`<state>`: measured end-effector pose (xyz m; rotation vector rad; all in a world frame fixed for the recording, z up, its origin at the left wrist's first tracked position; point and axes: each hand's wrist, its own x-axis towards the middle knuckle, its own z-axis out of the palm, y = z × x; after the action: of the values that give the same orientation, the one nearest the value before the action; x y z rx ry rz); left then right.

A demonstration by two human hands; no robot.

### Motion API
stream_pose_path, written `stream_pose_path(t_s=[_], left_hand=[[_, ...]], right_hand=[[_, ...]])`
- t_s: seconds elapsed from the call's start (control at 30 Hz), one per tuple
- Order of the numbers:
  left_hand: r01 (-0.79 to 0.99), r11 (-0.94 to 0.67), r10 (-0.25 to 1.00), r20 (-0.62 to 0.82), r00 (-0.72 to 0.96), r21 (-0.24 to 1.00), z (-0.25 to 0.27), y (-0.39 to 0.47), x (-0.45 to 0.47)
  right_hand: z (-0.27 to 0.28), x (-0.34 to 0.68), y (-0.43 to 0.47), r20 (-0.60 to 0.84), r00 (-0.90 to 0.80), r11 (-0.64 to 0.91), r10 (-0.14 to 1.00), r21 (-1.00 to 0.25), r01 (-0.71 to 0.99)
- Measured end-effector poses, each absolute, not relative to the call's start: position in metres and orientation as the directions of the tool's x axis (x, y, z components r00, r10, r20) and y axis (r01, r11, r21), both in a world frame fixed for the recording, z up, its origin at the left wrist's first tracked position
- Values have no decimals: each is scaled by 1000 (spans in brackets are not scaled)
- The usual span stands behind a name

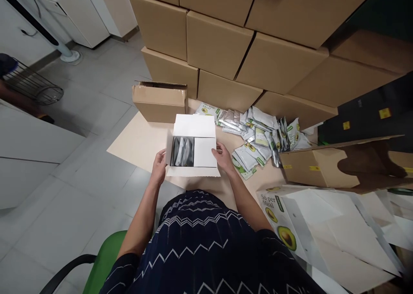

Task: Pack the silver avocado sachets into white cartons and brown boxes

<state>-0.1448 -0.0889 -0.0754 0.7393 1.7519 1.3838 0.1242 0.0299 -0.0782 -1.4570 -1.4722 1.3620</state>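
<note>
A small white carton (195, 126) with raised flaps sits in front of me at the table edge. Silvery packets (183, 152) stand upright in its left half, and a white panel (205, 152) covers the right half. My left hand (158, 167) grips the carton's left side, its fingers partly hidden behind the wall. At the right side, my right hand (223, 157) holds the carton, thumb toward the panel. Just right of that hand lies a loose pile of silver and white pouches (256, 150) with avocado pictures.
Stacked brown cardboard boxes (219, 42) wall off the table's far side. A smaller brown box (161, 102) stands at the table's back left. To my right are an open brown carton (303, 167) and white "Su-per Meal" boxes (271, 208). A green chair (108, 259) is beneath me.
</note>
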Motion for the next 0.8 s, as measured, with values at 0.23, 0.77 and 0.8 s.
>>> stream_pose_path(t_s=[0.23, 0.77, 0.8], left_hand=[[134, 357, 893, -295, -341, 925, -59, -67, -144], [148, 319, 924, -273, -268, 936, -51, -1, -153], [153, 289, 934, -243, -264, 945, -51, 2, -154]], right_hand=[[-77, 123, 30, -207, -157, -157, 966, -945, 286], [-72, 90, 78, -71, -246, -47, 967, -994, 101], [-74, 89, 80, -42, -250, -29, 967, -998, 53]])
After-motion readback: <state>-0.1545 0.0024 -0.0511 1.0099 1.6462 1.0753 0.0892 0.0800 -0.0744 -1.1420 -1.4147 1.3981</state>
